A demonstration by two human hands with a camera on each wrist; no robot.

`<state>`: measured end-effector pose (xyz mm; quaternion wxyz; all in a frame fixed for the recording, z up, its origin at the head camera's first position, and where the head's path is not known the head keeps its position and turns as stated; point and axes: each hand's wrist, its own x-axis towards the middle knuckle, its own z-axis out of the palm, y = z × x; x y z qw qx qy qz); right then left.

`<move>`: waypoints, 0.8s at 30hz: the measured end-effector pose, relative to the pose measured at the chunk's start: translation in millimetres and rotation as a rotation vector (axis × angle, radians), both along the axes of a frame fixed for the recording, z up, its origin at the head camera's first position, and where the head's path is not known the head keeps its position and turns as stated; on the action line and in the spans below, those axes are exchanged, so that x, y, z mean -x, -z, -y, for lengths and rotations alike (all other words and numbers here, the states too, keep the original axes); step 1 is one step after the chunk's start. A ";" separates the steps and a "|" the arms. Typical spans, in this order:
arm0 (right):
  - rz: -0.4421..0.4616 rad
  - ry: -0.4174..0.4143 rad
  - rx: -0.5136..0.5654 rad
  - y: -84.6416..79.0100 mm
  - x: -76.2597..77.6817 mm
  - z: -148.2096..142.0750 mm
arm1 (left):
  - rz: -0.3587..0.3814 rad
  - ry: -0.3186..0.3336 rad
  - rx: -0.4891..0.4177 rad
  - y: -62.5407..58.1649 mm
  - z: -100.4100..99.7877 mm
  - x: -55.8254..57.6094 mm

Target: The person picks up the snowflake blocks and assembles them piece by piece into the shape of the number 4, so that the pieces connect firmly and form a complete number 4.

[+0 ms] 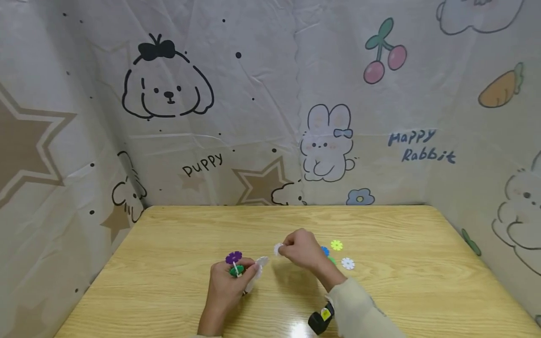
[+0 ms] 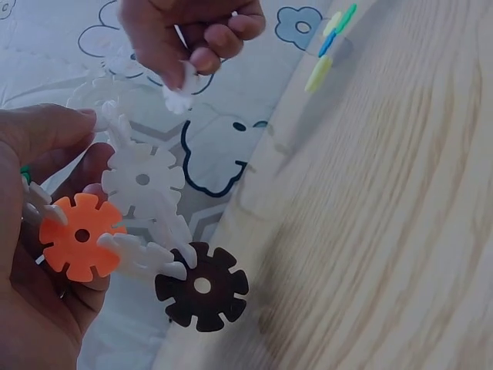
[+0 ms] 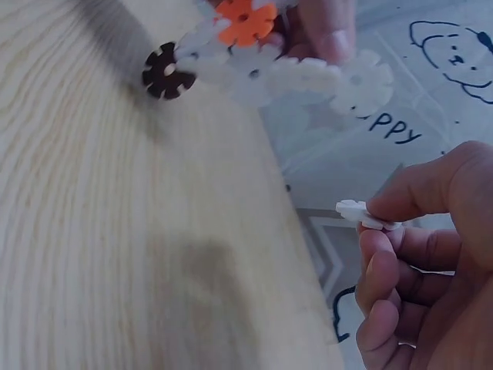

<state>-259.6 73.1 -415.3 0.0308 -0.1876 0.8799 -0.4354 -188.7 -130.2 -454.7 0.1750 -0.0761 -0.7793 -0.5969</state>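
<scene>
My left hand [image 1: 228,284] grips a chain of notched plastic snowflake discs joined edge to edge. In the head view a purple disc [image 1: 234,257] and a green disc [image 1: 236,271] stick up from it. The left wrist view shows its orange disc [image 2: 62,245], a dark brown disc [image 2: 222,289] and several white discs [image 2: 127,166] between and above them; the palm and fingers hide part of the chain. To the right, my right hand [image 1: 303,249] pinches a single white disc [image 3: 356,212] between thumb and fingers, held up apart from the chain's white end.
Right of my right hand, a blue disc [image 1: 325,251], a yellow disc [image 1: 336,245], a light green disc [image 1: 332,260] and a white disc [image 1: 348,263] lie on the wooden table [image 1: 177,234]. A black object with a yellow label [image 1: 320,320] shows beside the right sleeve. Printed cloth [image 1: 253,84] hangs behind.
</scene>
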 end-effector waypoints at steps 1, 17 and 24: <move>0.001 0.007 0.006 -2.3 -1.3 -1.4 | 0.003 0.000 0.008 -0.3 -1.2 0.5; 0.051 0.088 0.062 -21.3 -15.9 -15.1 | -0.021 0.024 0.039 0.4 -16.0 7.2; 0.052 0.122 0.127 -25.7 -20.7 -15.8 | -0.036 0.033 0.046 0.2 -20.9 8.7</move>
